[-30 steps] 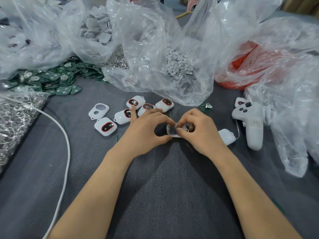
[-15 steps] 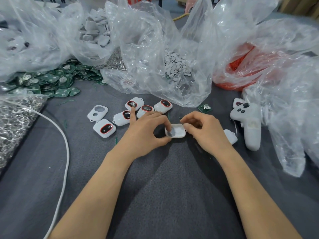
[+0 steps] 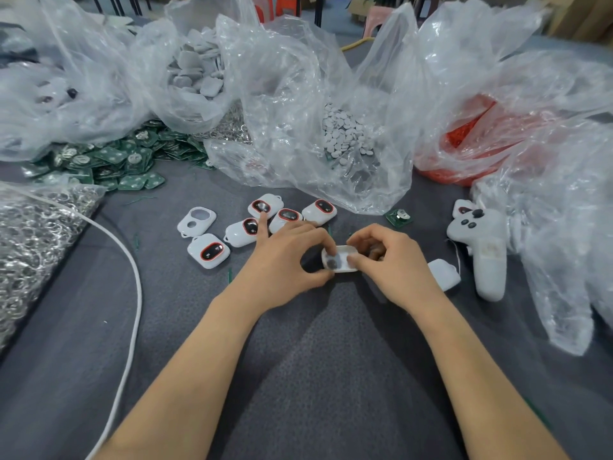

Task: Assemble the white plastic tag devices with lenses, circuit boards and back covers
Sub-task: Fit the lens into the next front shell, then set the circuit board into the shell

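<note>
I count five tags with red rings [image 3: 209, 252] and one empty shell [image 3: 197, 220]. My left hand [image 3: 285, 257] and right hand [image 3: 394, 263] both pinch one more white tag [image 3: 340, 262], fingers curled

Small assembly workshop bench.
Clear bags [image 3: 298, 94] of bulk white parts [image 3: 195, 71], a heap of green circuit boards [image 3: 109, 161] and metal rings [image 3: 33, 234] crowd a grey cloth-covered table [image 3: 331, 376].

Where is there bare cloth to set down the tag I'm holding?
Free for the tag: the grey cloth between your forearms, and the strip between the white cable and your left arm. Crowded: loose tags just beyond the left hand, a white cover and controller beside the right hand, bags across the far side.
</note>
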The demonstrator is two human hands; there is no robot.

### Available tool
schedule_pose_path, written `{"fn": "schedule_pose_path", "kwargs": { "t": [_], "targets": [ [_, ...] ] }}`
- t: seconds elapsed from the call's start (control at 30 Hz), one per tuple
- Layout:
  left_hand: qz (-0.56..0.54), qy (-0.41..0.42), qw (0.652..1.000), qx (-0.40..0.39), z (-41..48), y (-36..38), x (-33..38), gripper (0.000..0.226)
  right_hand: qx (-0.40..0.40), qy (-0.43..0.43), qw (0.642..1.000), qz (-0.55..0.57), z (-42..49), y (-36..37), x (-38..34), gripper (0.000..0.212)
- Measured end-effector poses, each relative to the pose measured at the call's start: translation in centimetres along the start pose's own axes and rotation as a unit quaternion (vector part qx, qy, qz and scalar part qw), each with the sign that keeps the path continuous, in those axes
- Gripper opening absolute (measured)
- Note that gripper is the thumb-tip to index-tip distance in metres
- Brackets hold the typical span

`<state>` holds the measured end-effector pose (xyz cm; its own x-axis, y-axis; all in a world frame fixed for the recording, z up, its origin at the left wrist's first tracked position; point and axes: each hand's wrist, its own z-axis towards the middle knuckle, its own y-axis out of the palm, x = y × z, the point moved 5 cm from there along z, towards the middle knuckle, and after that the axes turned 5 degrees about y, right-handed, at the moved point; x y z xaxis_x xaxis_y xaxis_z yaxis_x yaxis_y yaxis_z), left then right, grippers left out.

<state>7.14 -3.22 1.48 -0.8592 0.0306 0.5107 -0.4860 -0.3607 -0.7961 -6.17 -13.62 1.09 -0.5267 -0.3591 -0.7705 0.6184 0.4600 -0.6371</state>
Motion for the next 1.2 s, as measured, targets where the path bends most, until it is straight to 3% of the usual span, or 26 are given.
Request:
{"fn": "schedule_pose_path", "kwargs": {
  "t": [0.33, 0.47, 0.6, 0.67, 0.8, 0.9, 1.0, 1.1, 1.2],
  "targets": [
    [-0.002, -0.012, 1.0, -0.011, -0.2, 0.0, 0.0, 0.012, 0.006, 0.006, 1.0, -0.014, -0.2, 0.3, -0.3, 0.008],
    [0.012, 0.01, 1.0, -0.015, 0.0, -0.5, 0.8, 0.028, 0.024, 0.015, 0.999, -0.034, -0.3, 0.5, -0.4, 0.009],
    [0.033, 0.05, 0.993, 0.102, 0.0, -4.6, -0.9, 0.032, 0.057, 0.004, 0.998, -0.02, -0.7, 0.6, -0.5, 0.011],
    [0.086, -0.019, 0.987, 0.133, 0.2, -8.3, -5.0, 0.025, 0.052, 0.007, 0.999, -0.015, -0.8, 0.7, -0.4, 0.013],
    [0.202, -0.264, 0.942, 0.032, -1.3, -13.3, -15.6, 0.033, 0.058, 0.003, 0.998, -0.025, -0.7, 0.7, -0.5, 0.011],
    [0.364, -0.257, 0.895, -0.027, -2.3, -13.5, -18.1, 0.03, 0.063, -0.002, 0.998, -0.025, -0.7, 0.7, -0.5, 0.01],
    [0.422, -0.229, 0.877, -0.011, -1.8, -14.2, -18.0, 0.03, 0.063, -0.008, 0.998, -0.023, -0.7, 0.6, -0.3, 0.009],
    [0.372, -0.236, 0.895, 0.067, -1.5, -15.4, -16.6, 0.03, 0.068, -0.018, 0.997, -0.011, -0.7, 0.6, -0.3, 0.008],
    [0.114, -0.192, 0.953, 0.203, -1.0, -14.7, -11.3, 0.023, 0.118, -0.036, 0.991, 0.057, -0.9, 0.0, -0.6, 0.011]
  ]
}}
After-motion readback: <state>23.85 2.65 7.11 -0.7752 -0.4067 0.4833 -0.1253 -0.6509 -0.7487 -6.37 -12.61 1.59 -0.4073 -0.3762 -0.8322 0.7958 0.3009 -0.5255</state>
